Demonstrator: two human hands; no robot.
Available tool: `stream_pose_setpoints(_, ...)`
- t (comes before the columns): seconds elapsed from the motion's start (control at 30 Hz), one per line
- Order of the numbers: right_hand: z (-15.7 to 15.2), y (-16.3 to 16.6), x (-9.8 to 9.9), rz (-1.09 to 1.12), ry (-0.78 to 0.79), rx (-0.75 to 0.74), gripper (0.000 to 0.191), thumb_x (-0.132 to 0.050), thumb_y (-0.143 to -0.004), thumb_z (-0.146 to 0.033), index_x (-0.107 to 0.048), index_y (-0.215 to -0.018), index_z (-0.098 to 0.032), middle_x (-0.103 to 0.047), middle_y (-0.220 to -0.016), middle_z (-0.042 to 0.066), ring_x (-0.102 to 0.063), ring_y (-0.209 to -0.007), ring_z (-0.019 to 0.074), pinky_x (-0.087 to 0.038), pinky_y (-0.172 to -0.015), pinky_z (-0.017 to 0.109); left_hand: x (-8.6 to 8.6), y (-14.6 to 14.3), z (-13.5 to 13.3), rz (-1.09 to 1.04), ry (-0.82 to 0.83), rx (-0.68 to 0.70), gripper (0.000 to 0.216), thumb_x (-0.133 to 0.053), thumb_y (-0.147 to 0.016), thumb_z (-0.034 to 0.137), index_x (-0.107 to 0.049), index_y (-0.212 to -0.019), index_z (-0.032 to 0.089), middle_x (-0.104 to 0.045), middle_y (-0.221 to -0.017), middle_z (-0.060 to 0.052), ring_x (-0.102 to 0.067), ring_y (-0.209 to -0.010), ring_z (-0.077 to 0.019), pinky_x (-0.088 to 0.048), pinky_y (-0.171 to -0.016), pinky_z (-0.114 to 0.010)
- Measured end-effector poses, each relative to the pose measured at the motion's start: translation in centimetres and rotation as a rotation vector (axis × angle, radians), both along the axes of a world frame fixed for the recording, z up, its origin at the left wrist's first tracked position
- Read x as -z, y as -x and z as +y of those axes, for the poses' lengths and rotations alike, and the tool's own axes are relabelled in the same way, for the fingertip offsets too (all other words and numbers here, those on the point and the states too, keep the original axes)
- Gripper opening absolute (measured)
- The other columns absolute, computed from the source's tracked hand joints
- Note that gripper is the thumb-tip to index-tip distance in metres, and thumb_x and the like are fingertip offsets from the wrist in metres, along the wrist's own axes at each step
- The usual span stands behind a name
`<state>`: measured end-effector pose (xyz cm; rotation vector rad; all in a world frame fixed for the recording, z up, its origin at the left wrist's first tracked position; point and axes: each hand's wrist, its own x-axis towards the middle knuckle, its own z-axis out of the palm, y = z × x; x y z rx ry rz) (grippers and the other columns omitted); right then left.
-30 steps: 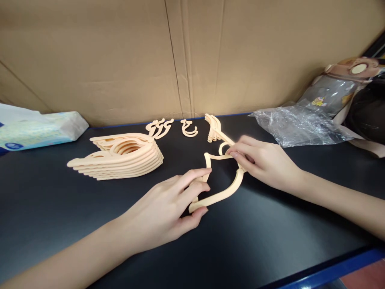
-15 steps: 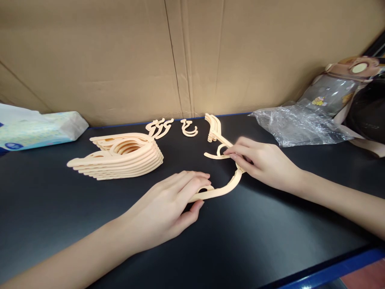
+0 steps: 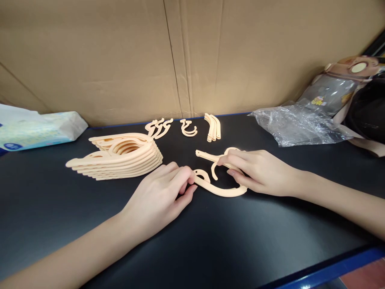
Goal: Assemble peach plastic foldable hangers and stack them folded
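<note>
A cream plastic folding clothes hanger lies low over the black tabletop between my hands, its two arms folded side by side and pointing left. My left hand pinches the tip of the near arm between thumb and fingers. My right hand is closed over the middle of the hanger and hides its joint. The curved hook sticks out beneath the right fingers, between the arms. Left of my hands stands a stack of folded hangers in the same cream plastic.
Several loose hooks and a further small group of hooks lie at the back. Curved strips sit beside them. A tissue pack is at left; a clear plastic bag and a bottle are at right, before a cardboard wall.
The hanger's far arm has swung round to the left, closer to the near arm, and the hook has turned with it. My left hand has shifted slightly left and up.
</note>
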<state>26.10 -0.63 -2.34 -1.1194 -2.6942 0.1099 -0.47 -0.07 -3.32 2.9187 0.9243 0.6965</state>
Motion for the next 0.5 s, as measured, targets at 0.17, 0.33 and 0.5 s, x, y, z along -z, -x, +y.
stream_pose_setpoints(0.17, -0.18, 0.22, 0.18, 0.074, 0.038, -0.015, 0.024, -0.041, -0.096, -0.017, -0.050, -0.119, -0.020, -0.066, -0.106, 0.006, -0.064, -0.081, 0.0157, -0.047, -0.071, 0.028, 0.21, 0.06, -0.16, -0.020, 0.038, 0.013, 0.014, -0.048, -0.095, 0.016, -0.042, -0.083, 0.020, -0.054, -0.078, 0.002, -0.047, -0.067, -0.0141, -0.036, -0.061, -0.027)
stream_pose_setpoints(0.33, -0.61, 0.62, 0.10, 0.119, 0.080, 0.022, 0.025, -0.044, -0.097, -0.022, -0.051, -0.121, -0.019, -0.067, -0.094, 0.004, -0.064, -0.076, 0.0152, -0.046, -0.066, 0.026, 0.05, 0.02, -0.05, -0.015, 0.062, 0.019, 0.007, -0.046, -0.096, 0.016, -0.048, -0.090, 0.019, -0.060, -0.084, -0.001, -0.053, -0.073, -0.0162, -0.039, -0.064, -0.029)
stream_pose_setpoints(0.5, -0.84, 0.72, 0.10, 0.163, 0.095, -0.052, 0.030, -0.046, -0.100, -0.039, -0.055, -0.119, -0.018, -0.066, -0.097, 0.005, -0.063, -0.079, 0.0151, -0.047, -0.068, 0.026, 0.10, 0.25, 0.02, -0.031, 0.089, 0.004, 0.008, -0.046, -0.097, 0.021, -0.052, -0.102, 0.019, -0.064, -0.096, -0.003, -0.058, -0.083, -0.0183, -0.044, -0.071, -0.030)
